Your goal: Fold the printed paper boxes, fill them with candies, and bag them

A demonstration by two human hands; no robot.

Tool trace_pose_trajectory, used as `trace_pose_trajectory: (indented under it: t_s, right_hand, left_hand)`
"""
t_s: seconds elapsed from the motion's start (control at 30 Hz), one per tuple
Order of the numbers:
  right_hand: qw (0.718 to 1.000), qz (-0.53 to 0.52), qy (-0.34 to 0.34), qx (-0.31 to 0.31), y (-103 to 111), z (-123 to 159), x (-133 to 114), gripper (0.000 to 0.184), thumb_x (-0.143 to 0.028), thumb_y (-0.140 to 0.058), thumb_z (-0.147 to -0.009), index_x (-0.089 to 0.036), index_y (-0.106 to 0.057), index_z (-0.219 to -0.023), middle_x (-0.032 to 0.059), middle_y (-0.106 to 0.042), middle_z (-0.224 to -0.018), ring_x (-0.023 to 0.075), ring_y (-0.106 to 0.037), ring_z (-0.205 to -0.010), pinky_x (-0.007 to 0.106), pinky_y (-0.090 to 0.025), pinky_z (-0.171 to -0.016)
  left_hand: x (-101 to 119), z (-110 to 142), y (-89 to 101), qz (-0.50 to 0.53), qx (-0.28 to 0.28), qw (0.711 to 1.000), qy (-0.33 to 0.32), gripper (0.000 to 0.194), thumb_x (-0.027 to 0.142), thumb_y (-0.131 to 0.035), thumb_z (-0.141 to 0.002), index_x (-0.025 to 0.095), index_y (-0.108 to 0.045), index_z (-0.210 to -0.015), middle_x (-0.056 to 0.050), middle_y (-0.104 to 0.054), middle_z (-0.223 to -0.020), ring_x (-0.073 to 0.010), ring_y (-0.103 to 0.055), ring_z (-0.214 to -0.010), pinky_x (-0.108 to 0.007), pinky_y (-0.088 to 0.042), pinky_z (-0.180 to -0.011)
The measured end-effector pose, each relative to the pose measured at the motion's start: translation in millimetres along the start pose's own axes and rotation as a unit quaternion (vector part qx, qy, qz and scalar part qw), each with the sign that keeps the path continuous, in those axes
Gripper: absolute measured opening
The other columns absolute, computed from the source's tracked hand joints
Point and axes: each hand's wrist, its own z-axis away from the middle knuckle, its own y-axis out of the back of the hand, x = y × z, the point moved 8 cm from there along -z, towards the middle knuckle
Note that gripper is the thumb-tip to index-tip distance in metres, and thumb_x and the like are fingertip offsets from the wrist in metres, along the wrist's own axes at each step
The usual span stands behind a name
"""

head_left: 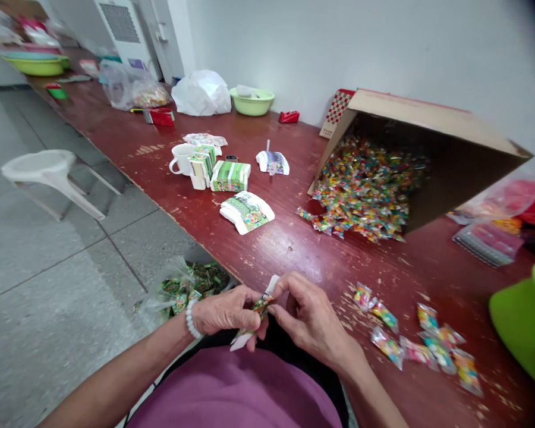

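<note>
Close to my body, both hands grip a small printed carton (pixel 263 305) with white flaps sticking out at its ends. My left hand (pixel 227 312), wearing a beaded bracelet (pixel 193 319), is closed around its lower part. Fingers of my right hand (pixel 310 309) pinch near the upper flap. Whether anything is inside the carton cannot be seen. Several wrapped candy packets (pixel 432 345) lie to the right of my right hand. Ahead, flat printed cartons (pixel 247 211) lie fanned out on the red table (pixel 289 261), near two banded carton stacks (pixel 230 176).
A tipped cardboard box (pixel 432 116) spills candy packets (pixel 365 190) onto the table. At the right edge stands a green container (pixel 521 321). A white mug (pixel 182 159) sits beyond the cartons. Below the table's left edge is a bag of filled packs (pixel 182 285); a white stool (pixel 49 169) stands farther left.
</note>
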Motion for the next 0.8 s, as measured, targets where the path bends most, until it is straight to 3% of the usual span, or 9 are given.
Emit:
trace_pose_trajectory:
  t_s: [0.2,0.33,0.4,0.53,0.6,0.67,0.8]
  right_hand:
    - [0.992,-0.093,-0.038,-0.074,-7,3,0,0.011,-0.014,-0.060,-0.086,-0.023,-0.055,-0.088,-0.0071,-0.054,-0.063,0.0092,-0.045,-0.051,0.021,-0.033,-0.050]
    - [0.980,-0.144,-0.081,-0.107,-15,6,13,0.014,-0.019,-0.066,-0.083,-0.023,-0.054,-0.087,-0.0070,-0.053,-0.065,0.0088,-0.044,-0.052,0.020,-0.029,-0.047]
    - [0.978,-0.172,-0.094,-0.068,-13,6,21,0.014,-0.024,-0.068,-0.084,-0.022,-0.055,-0.088,-0.0062,-0.054,-0.066,0.0093,-0.044,-0.053,0.021,-0.031,-0.048]
    - [0.977,-0.141,-0.099,0.123,3,5,37,0.035,-0.027,-0.073,-0.080,-0.023,-0.060,-0.113,-0.0023,-0.060,-0.079,0.0104,-0.048,-0.056,0.024,-0.040,-0.053]
    - [0.969,-0.177,-0.114,0.127,-5,4,45,0.030,-0.032,-0.070,-0.083,-0.022,-0.064,-0.111,0.0014,-0.063,-0.090,0.0106,-0.052,-0.057,0.026,-0.044,-0.054]
    - [0.956,-0.239,-0.137,0.105,-17,4,52,0.019,-0.038,-0.064,-0.089,-0.020,-0.067,-0.092,0.0014,-0.062,-0.086,0.0103,-0.053,-0.054,0.026,-0.044,-0.052]
    - [0.954,-0.211,-0.136,0.164,-7,4,54,0.026,-0.038,-0.064,-0.089,-0.018,-0.064,-0.072,-0.0016,-0.058,-0.068,0.0119,-0.053,-0.059,0.025,-0.042,-0.056]
  left_hand:
    - [4,-1,-2.1,-0.023,0.010,1.000,0.005,0.040,0.051,-0.078,-0.069,0.014,-0.072,-0.082,-0.004,-0.070,-0.069,-0.0154,-0.061,-0.064,-0.022,-0.044,-0.057]
    - [1,-3,-8.7,-0.014,0.007,0.999,0.034,0.027,0.039,-0.078,-0.069,0.014,-0.069,-0.072,-0.003,-0.069,-0.064,-0.0122,-0.059,-0.053,-0.021,-0.044,-0.052]
    - [0,-4,-5.4,0.009,0.039,0.998,0.038,0.025,0.036,-0.078,-0.068,0.013,-0.068,-0.072,-0.002,-0.068,-0.064,-0.0120,-0.061,-0.050,-0.022,-0.046,-0.050]
    - [-1,-4,10.4,0.031,0.146,0.989,0.007,0.025,0.035,-0.076,-0.074,0.013,-0.069,-0.085,-0.004,-0.071,-0.073,-0.0158,-0.068,-0.059,-0.026,-0.054,-0.058]
    - [-5,-7,13.0,0.051,0.171,0.984,-0.005,0.030,0.039,-0.074,-0.077,0.013,-0.068,-0.090,-0.006,-0.072,-0.076,-0.0175,-0.069,-0.061,-0.028,-0.055,-0.059]
    - [-7,-10,13.2,0.057,0.185,0.981,-0.017,0.031,0.042,-0.071,-0.080,0.012,-0.066,-0.090,-0.006,-0.071,-0.076,-0.0171,-0.068,-0.063,-0.028,-0.054,-0.060]
    - [7,-10,18.4,-0.088,0.264,0.958,-0.068,0.024,0.029,-0.074,-0.076,0.014,-0.065,-0.093,-0.003,-0.070,-0.086,-0.0165,-0.064,-0.079,-0.027,-0.052,-0.075]
